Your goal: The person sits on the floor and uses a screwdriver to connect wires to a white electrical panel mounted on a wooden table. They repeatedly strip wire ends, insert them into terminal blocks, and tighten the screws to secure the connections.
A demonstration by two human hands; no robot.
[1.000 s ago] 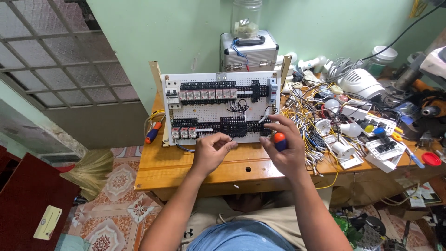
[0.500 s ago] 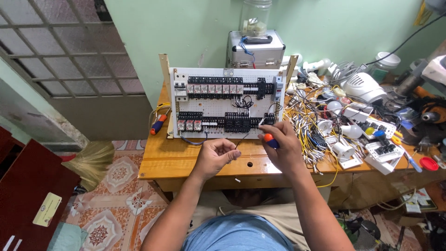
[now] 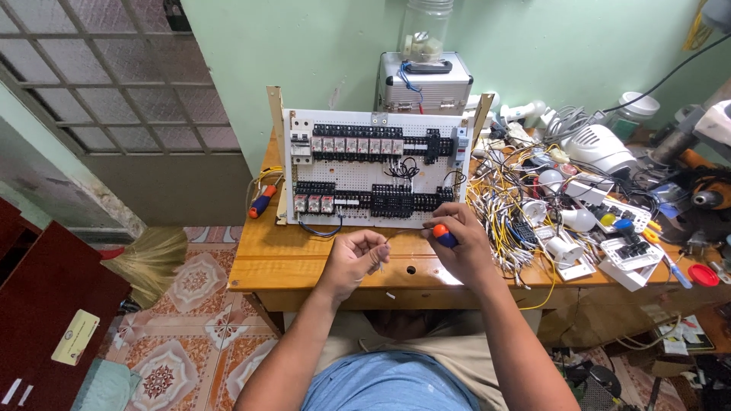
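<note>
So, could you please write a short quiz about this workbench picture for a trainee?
1. True or false: the right hand holds a screwdriver with an orange and blue handle.
2. What does the left hand pinch? A) a thin wire B) a light bulb C) a broom
3. Fill in: the white control panel stands on a wooden ____.

Key: 1 true; 2 A, a thin wire; 3 table.
</note>
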